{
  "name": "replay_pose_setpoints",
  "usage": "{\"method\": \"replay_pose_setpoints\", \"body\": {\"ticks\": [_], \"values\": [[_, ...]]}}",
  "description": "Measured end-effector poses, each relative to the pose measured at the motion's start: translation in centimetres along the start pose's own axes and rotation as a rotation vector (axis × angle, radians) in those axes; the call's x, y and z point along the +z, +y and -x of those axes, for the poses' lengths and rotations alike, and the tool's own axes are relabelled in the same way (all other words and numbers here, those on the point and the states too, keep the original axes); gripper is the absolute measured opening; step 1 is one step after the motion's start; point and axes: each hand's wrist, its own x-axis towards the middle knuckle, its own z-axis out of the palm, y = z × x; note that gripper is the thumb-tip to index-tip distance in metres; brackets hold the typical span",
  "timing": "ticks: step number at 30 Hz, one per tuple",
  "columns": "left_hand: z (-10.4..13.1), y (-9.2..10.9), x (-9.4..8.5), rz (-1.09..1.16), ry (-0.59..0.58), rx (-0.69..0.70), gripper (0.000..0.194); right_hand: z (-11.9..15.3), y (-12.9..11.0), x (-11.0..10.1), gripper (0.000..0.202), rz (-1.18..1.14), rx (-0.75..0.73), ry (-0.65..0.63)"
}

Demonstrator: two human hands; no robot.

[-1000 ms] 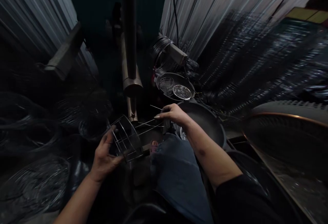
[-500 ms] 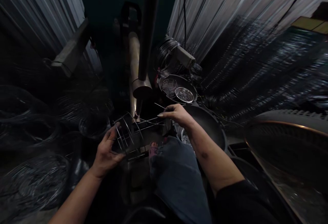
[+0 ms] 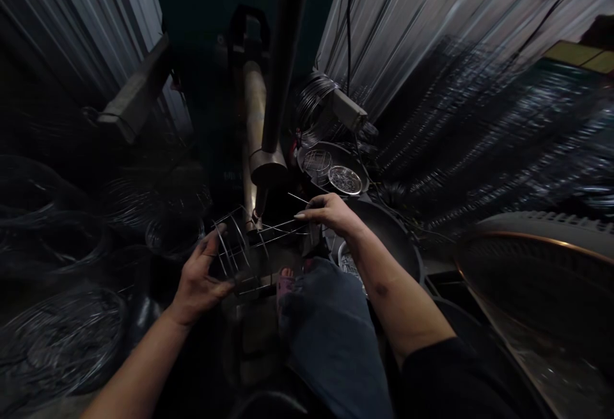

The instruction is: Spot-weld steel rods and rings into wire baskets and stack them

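Note:
My left hand (image 3: 201, 281) is closed round the left end of a wire frame (image 3: 243, 240), a small cage of curved and straight thin metal wires. The frame's straight wires reach right, beneath the tip of a metal machine arm (image 3: 268, 164). I cannot tell whether that tip touches the wires. My right hand (image 3: 327, 213) pinches a thin straight metal wire (image 3: 297, 197) between thumb and fingers, beside the frame's right end. Whether these fingers also touch the frame is unclear.
Behind the hands stands a dark green machine (image 3: 199, 118) with a brass-coloured bar (image 3: 255, 96). A dark round pan (image 3: 391, 233) lies right, with a basin (image 3: 362, 157) of wire parts behind it. A wire coil (image 3: 314, 96) hangs nearby. Tangled wire pieces (image 3: 67, 336) lie left.
The left end of the wire frame has turned slightly in my left hand, which has shifted a little left. My right hand has hardly moved.

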Motion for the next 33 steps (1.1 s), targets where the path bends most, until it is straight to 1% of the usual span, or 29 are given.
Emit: {"method": "replay_pose_setpoints", "body": {"ticks": [5, 12, 19, 28, 33], "values": [[0.0, -0.2, 0.0, -0.008, 0.007, -0.013, 0.088, 0.0, -0.4, 0.2, 0.039, -0.016, 0.009, 0.001], [-0.5, 0.1, -0.2, 0.040, -0.011, -0.084, 0.088, -0.4, -0.5, 0.4, 0.041, -0.045, 0.025, 0.008], [-1.3, -0.4, 0.1, 0.099, 0.006, -0.074, 0.087, -1.1, -0.7, 0.3, 0.041, -0.062, 0.020, 0.027], [-1.4, -1.1, 0.2, 0.156, 0.004, -0.102, 0.089, -1.7, -1.0, -0.1, 0.042, -0.026, -0.013, 0.011], [-1.5, -1.1, 0.2, 0.193, -0.011, -0.104, 0.088, -1.7, -1.2, -0.3, 0.040, -0.025, -0.003, 0.007]]}}
